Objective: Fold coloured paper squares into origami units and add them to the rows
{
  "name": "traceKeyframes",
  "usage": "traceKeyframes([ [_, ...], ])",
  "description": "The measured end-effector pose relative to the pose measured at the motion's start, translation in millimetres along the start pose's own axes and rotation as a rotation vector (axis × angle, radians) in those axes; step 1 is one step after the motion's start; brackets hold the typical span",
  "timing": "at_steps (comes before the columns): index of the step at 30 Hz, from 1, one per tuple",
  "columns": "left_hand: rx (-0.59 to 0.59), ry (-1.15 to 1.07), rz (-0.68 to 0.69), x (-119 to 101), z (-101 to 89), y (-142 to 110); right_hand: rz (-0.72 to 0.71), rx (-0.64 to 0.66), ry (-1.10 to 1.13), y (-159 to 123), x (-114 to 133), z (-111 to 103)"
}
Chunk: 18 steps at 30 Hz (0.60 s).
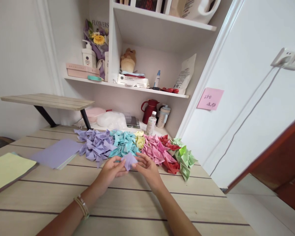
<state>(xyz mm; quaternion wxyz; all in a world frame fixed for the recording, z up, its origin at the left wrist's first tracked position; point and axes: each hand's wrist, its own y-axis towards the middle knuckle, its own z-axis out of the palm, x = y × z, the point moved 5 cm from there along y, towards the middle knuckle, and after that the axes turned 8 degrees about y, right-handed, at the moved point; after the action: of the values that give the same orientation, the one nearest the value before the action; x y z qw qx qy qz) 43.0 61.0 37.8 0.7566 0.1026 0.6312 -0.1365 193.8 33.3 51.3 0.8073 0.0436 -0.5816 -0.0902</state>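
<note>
A small folded purple paper [129,161] with a pointed top is held up between both hands, just above the wooden table. My left hand [113,168] pinches its left side with thumb and fingers; bracelets circle that wrist. On the right edge, my right hand [147,168] grips the same paper between thumb and fingers. Just behind lie heaps of folded paper pieces: purple ones [97,146], blue ones [123,142], yellow ones [140,140], pink ones [154,149], red ones [172,167] and green ones [185,159].
A stack of purple sheets [55,151] and yellow sheets [8,168] lie at the left. Behind them stands a small raised wooden stand [49,101]. A bottle [151,124], a red jug [149,110] and a tumbler [163,116] stand at the back, below the shelves [127,88].
</note>
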Motion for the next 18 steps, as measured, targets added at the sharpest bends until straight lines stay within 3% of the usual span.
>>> traceKeyframes([
  [3,-0.02,-0.15,-0.01,-3.0,4.7,-3.9,-0.102,-0.058,-0.158,0.1,-1.1,-0.7],
  [6,0.069,-0.19,-0.008,-2.9,14.3,-7.4,-0.093,-0.043,-0.12,-0.9,-6.6,4.4],
  [9,0.142,-0.067,0.044,0.2,17.9,-5.6,0.049,0.016,0.097,-3.1,-13.6,12.7],
  [12,0.027,0.154,0.158,-0.5,8.0,-0.5,0.148,-0.005,0.263,-5.1,-15.9,14.3],
  [14,-0.028,0.226,0.238,-5.9,2.8,-0.3,0.157,-0.019,0.261,-4.9,-14.6,11.6],
  [18,0.025,0.216,0.246,-16.0,3.8,-6.1,0.045,0.038,0.035,-2.4,-5.5,5.3],
])
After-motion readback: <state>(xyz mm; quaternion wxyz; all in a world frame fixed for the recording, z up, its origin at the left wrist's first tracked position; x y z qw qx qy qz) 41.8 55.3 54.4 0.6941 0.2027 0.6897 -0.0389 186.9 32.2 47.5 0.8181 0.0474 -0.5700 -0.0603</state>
